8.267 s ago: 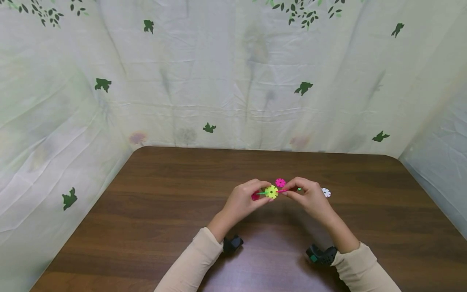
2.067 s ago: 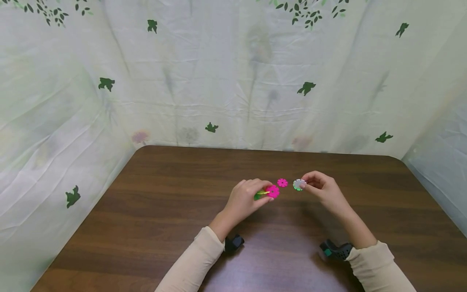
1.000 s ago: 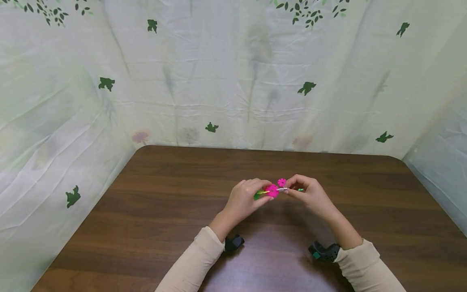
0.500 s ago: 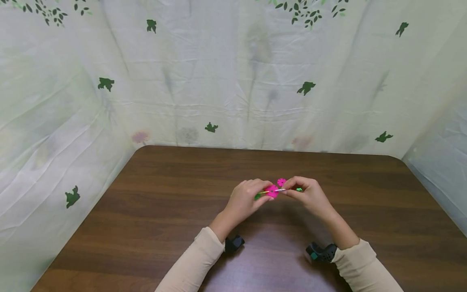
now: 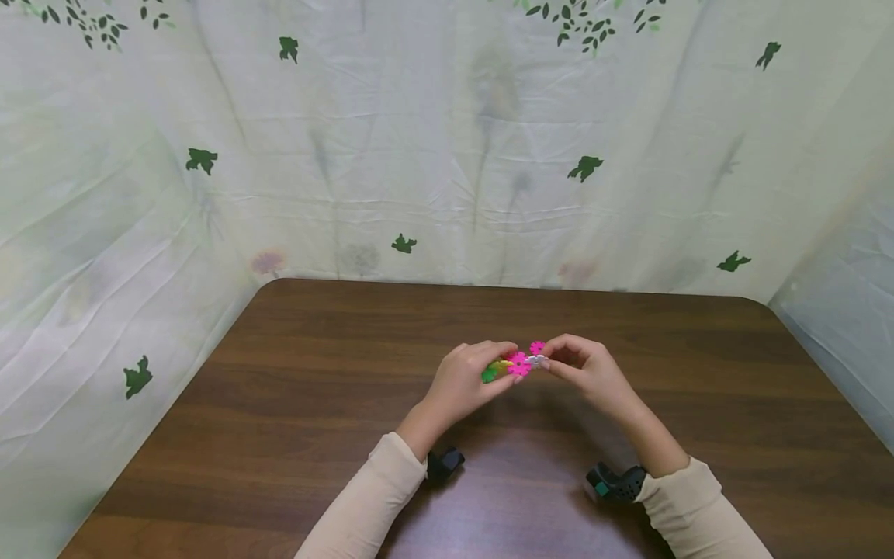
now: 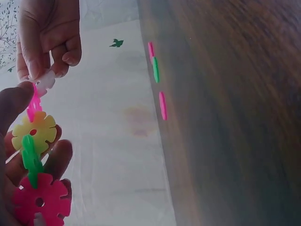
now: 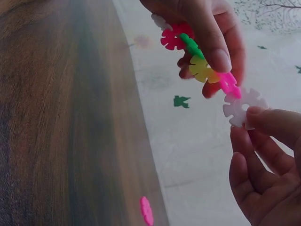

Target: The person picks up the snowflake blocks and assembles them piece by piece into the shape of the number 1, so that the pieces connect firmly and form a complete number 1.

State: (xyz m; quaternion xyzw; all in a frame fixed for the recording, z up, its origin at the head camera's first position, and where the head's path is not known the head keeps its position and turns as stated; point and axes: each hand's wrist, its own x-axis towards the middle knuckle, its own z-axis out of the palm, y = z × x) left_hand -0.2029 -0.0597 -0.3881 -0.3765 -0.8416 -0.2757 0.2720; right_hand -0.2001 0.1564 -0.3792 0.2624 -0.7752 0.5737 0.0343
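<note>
My left hand [image 5: 457, 384] grips a chain of interlocking flower discs between thumb and fingers. Along the chain come a small part of a white disc [image 7: 161, 21], a red-pink disc [image 6: 54, 195], a green disc [image 6: 31, 160], a yellow disc [image 6: 44, 127] and a bright pink disc [image 5: 519, 364]. With thumb and fingertips my right hand [image 5: 594, 380] pinches another white disc [image 7: 235, 110], whose notched edge meets the bright pink disc crosswise. How deep their slots are joined, I cannot tell. Both hands are above the table.
A loose pink disc [image 5: 537, 347] lies on the brown wooden table [image 5: 314, 388], just beyond the hands. The left wrist view shows a loose green disc [image 6: 156, 69] by two pink ones. A pale curtain [image 5: 447, 155] hangs behind the table.
Earlier my right hand held the bright pink disc at the yellow one. It then picked up the white disc at the right and brought it left to the bright pink disc; the white disc has now turned slightly.
</note>
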